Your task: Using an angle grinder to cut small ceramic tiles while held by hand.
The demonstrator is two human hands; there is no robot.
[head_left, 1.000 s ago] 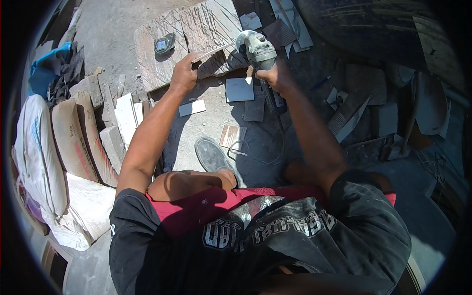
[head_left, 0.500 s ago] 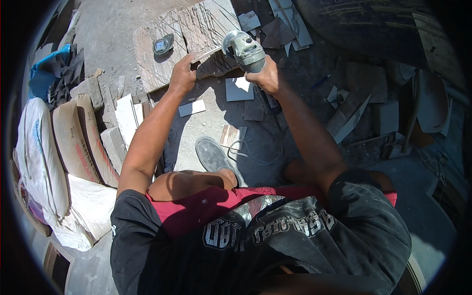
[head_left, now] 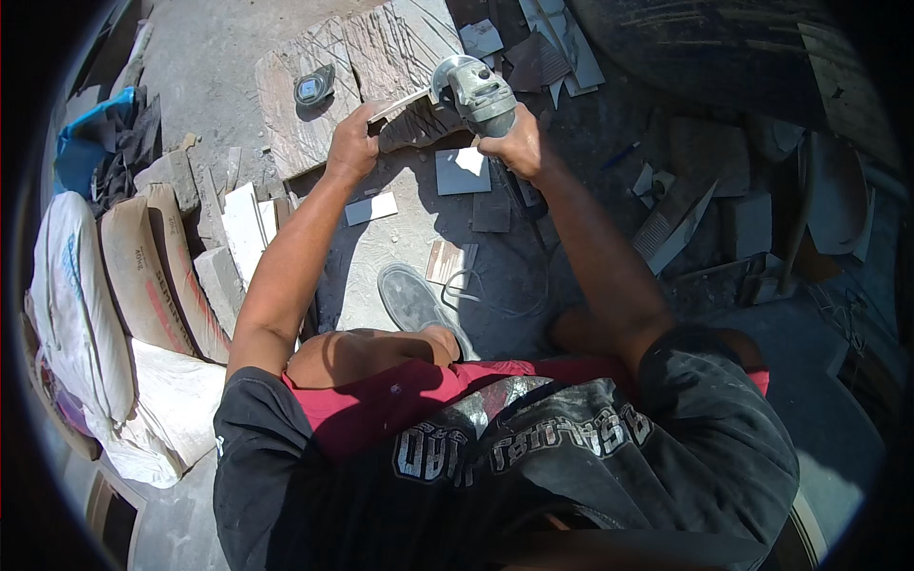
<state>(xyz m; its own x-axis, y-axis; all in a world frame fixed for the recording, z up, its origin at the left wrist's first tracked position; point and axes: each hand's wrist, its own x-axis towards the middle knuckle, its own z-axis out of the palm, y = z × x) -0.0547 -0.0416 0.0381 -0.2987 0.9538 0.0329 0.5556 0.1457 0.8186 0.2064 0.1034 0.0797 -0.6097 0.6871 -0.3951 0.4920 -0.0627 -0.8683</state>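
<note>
My right hand (head_left: 517, 145) is wrapped round the body of a grey angle grinder (head_left: 481, 98). Its round disc and guard (head_left: 455, 71) meet the far end of a narrow pale tile piece (head_left: 405, 102). The near end of that piece is pinched in my left hand (head_left: 355, 141), whose fingertips are partly hidden. Both hands are over the near edge of a scored stone-like slab (head_left: 390, 52). On the slab's left part lies a tape measure (head_left: 312, 88). The grinder's cord (head_left: 495, 309) runs down and loops on the ground by my foot.
White tile offcuts (head_left: 463, 172) lie on the ground below the slab, with more broken tiles (head_left: 562, 43) beyond it. Filled sacks (head_left: 143, 276) and a blue plastic sheet (head_left: 90, 143) line the left. A blue pen-like stick (head_left: 621, 156) and scrap tile pieces (head_left: 678, 228) are at right.
Almost nothing differs. The grinder and my right hand have shifted very slightly, and the grinder's disc remains at the tile piece's end.
</note>
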